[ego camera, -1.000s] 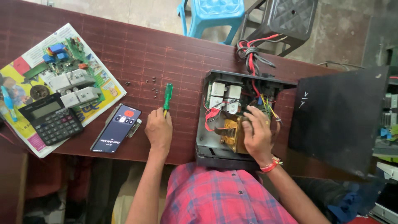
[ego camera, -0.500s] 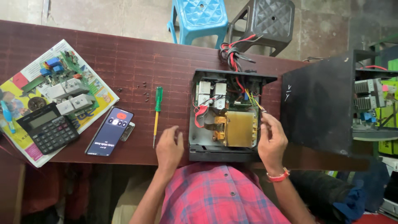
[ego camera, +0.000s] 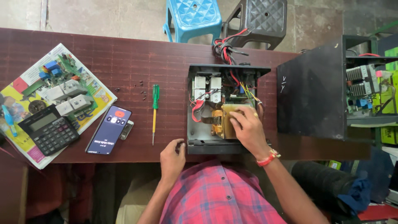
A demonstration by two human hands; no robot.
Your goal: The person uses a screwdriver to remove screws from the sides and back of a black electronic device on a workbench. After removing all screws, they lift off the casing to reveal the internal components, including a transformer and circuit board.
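Observation:
An open black metal case (ego camera: pixel 195 128) lies on the dark red table (ego camera: pixel 124 62), with a yellow-taped transformer (ego camera: pixel 222 120), white relays and coloured wires inside. My right hand (ego camera: pixel 245 127) rests on the transformer, fingers curled over its top. My left hand (ego camera: pixel 172 157) sits at the table's near edge, fingertips touching the case's front left corner, holding nothing. A green-handled screwdriver (ego camera: pixel 154 110) lies on the table left of the case.
A phone (ego camera: pixel 108 129) with a lit screen lies left of the screwdriver. Further left are a calculator (ego camera: pixel 49 130) and a green circuit board (ego camera: pixel 66 89) on newspaper. Several small screws (ego camera: pixel 141 89) are scattered nearby. A black cover (ego camera: pixel 311 97) stands right; stools behind.
My left hand let go of the screwdriver and came back to the case's front corner. My right hand shifted from the wires onto the transformer.

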